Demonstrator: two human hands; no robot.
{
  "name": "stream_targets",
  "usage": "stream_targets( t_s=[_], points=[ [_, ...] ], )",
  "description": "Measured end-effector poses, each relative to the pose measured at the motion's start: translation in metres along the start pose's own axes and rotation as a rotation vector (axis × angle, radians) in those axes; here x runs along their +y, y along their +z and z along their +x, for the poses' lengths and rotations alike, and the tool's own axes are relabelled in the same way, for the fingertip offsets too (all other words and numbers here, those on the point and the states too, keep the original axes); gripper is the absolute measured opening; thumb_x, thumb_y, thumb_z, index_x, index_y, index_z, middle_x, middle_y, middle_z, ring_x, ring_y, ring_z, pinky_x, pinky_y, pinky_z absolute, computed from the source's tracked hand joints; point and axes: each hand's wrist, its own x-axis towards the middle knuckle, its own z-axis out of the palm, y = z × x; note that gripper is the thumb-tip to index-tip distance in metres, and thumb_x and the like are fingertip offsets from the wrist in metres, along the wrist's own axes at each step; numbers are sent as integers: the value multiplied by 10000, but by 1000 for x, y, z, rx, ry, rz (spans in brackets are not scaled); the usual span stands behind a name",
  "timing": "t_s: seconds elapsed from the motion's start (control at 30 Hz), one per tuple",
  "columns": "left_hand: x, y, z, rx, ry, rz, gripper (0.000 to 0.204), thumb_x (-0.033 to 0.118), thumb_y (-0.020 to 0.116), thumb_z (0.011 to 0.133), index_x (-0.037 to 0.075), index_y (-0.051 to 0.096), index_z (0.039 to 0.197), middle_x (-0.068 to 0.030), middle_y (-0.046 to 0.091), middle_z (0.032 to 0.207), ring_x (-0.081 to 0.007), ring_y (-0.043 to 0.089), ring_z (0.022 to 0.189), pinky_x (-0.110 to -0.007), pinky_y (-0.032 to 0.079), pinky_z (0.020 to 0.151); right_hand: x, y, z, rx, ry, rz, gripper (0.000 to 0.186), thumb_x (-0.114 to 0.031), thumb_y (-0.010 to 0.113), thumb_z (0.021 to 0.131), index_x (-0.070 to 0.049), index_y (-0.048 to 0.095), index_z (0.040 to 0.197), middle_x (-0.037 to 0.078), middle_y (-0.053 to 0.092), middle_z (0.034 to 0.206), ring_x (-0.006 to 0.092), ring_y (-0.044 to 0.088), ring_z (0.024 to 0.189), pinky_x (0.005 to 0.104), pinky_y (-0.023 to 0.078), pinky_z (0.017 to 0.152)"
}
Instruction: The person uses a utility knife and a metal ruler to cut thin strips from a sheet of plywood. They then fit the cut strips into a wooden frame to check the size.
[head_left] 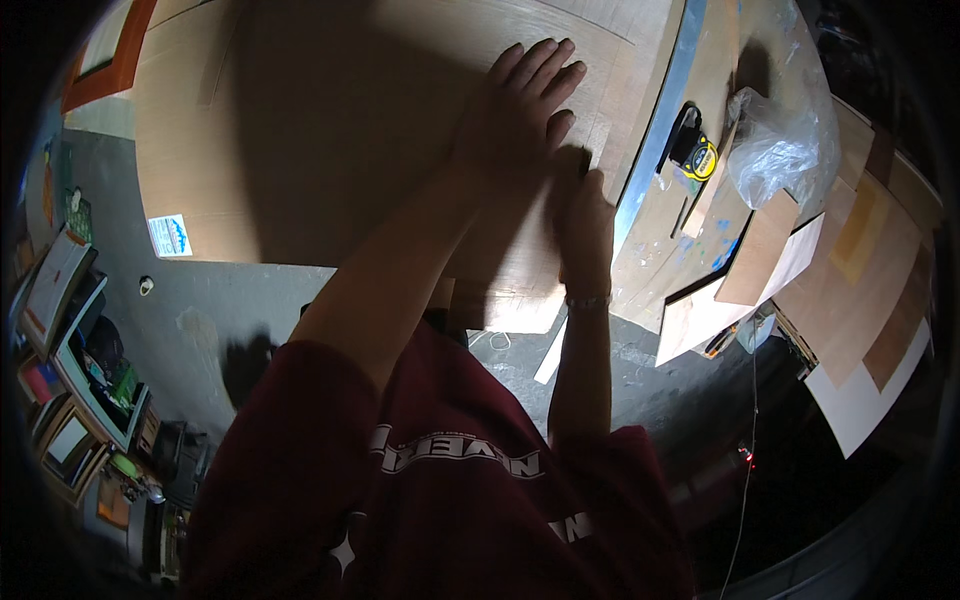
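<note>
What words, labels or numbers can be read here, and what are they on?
Wording isn't copied here, only located:
Maroon shirt: large white lettering, partly lost in folds.
Yellow tape measure: print too small to read.
Small sticker on the wooden board: too small to read.

A dark maroon short-sleeved shirt (440, 530) (white lettering (462, 448) across its front) is worn with a thin right wristband (588, 301).

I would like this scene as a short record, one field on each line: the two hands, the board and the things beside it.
Left hand: palm down on the board
Right hand: left of the grey strip; grip unclear
Board: brown, partly shadowed
Grey strip: right of the board
Tape measure: black and yellow
Plastic bag: clear, crumpled
</note>
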Motion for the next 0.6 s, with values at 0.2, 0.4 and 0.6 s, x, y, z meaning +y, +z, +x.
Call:
stream_targets(
  t_s=[0.2, 0.4, 0.6],
  points=[
    [-3, 1, -3, 1, 14, 45, 535, 376, 570, 1000, 159, 537, 1488, -90, 442, 1604, -244, 393, 1482, -477, 248, 1247, 28, 25, -77, -35, 16, 9, 178, -98, 514, 996, -18, 420, 1124, 370, 672, 851, 549, 678, 843, 627, 532, 684],
    [2, -5, 2, -151, 8, 82, 600, 358, 501, 1006, 38, 463, 1513, -181, 382, 1622, -295, 295, 1530, -469, 181, 1271, 52, 42, -140, -95, 119, -2, 131, -82, 470, 1010, -32, 424, 1122, 358, 658, 776, 559, 663, 779, 651, 493, 626],
    [-1, 4, -3, -153, 25, 112, 586, 360, 486, 1015, 30, 470, 1499, -187, 374, 1626, -292, 286, 1537, -473, 163, 1278, 77, 65, -185, -82, 123, 11, 176, -189, 467, 1071, -18, 425, 1071, 340, 626, 683, 536, 652, 681, 598, 483, 514]
  ],
)
